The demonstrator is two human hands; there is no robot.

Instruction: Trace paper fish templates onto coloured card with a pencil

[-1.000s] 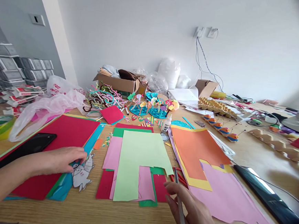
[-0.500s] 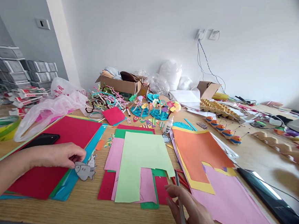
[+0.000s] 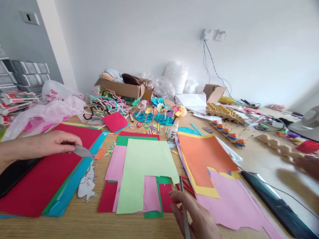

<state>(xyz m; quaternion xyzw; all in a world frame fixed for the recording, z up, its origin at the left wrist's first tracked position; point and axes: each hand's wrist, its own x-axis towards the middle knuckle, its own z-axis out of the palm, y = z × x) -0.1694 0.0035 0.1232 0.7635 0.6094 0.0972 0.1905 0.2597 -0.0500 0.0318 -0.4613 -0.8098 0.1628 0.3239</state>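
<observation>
My left hand [image 3: 51, 142] is raised a little above a red paper sheet [image 3: 43, 173] and pinches a grey paper fish cutout [image 3: 83, 151], held nearly edge-on. Below it a second white-grey fish cutout [image 3: 87, 185] lies on the wooden table [image 3: 117, 228]. My right hand [image 3: 198, 224] rests near the table's front edge, fingers closed round a grey pencil [image 3: 184, 210] whose tip points away over a red sheet. Between the hands lies a pale green sheet [image 3: 141, 169] on pink, green and red sheets.
A black phone [image 3: 5, 179] lies on the red sheet under my left forearm. Orange, yellow and pink sheets [image 3: 213, 175] spread to the right, then a dark tablet [image 3: 276, 206]. Another person's hand [image 3: 317, 168] reaches in at far right. Boxes, pipe cleaners, paper crafts and a glue bottle [image 3: 173, 131] stand behind.
My left hand has lifted the grey fish cutout off the table and moved it up and left over the red sheet. A second cutout now shows beneath. My right hand keeps the pencil.
</observation>
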